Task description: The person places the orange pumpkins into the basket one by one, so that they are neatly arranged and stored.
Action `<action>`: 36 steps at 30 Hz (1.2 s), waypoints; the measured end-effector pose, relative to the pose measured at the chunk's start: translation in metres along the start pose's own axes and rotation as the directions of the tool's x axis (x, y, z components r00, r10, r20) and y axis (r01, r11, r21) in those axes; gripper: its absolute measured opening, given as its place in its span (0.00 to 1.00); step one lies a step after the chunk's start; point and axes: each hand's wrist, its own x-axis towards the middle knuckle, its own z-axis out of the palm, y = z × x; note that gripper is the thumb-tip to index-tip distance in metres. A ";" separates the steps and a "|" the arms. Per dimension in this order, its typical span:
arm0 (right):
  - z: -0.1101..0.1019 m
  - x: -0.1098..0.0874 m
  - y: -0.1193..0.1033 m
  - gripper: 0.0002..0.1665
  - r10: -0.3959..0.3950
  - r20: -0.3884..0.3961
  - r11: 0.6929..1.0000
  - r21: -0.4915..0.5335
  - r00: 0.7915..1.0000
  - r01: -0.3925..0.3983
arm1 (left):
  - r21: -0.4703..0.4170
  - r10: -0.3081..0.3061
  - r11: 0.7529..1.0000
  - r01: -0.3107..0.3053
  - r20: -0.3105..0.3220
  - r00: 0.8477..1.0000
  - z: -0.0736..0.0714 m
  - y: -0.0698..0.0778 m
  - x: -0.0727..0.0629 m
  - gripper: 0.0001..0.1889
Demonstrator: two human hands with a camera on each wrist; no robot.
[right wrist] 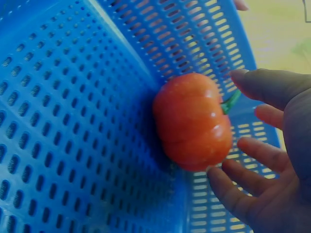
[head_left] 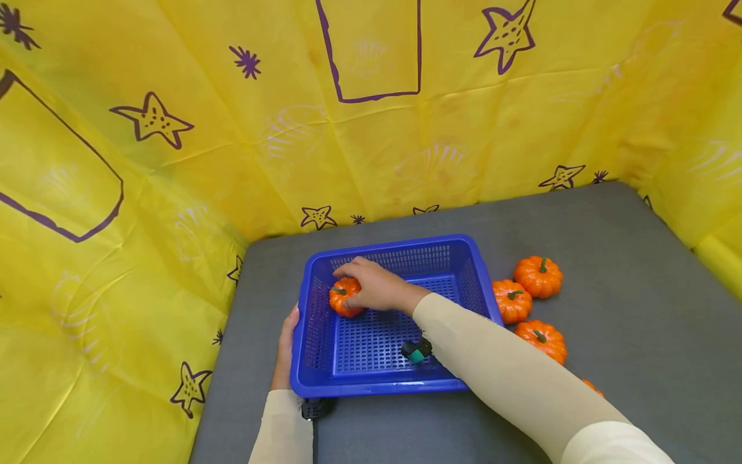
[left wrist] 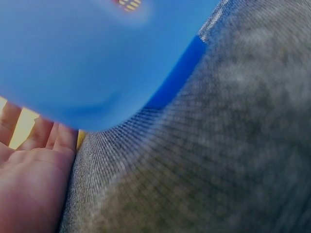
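Left hand [head_left: 286,348], fingers extended, is resting against blue basket [head_left: 379,388], likely steadying it; right hand [head_left: 379,287], fingers spread, is surrounding one pumpkin [head_left: 344,301] inside, not gripping.

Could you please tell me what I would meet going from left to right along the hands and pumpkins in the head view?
Left hand at the basket, orange pumpkin inside it, right hand, group of orange pumpkins on the table to the basket's right.
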 end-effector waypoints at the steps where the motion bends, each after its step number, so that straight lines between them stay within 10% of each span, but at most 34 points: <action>1: -0.001 0.000 -0.001 0.37 -0.005 -0.002 1.000 0.008 1.000 0.005 | -0.001 -0.001 1.000 0.001 0.002 1.000 0.000 0.000 0.000 0.31; 36: -0.049 -0.047 -0.018 0.37 -0.066 -0.150 0.962 0.254 0.987 0.102 | 0.035 -0.102 0.994 0.107 -0.109 0.989 0.001 0.002 -0.007 0.33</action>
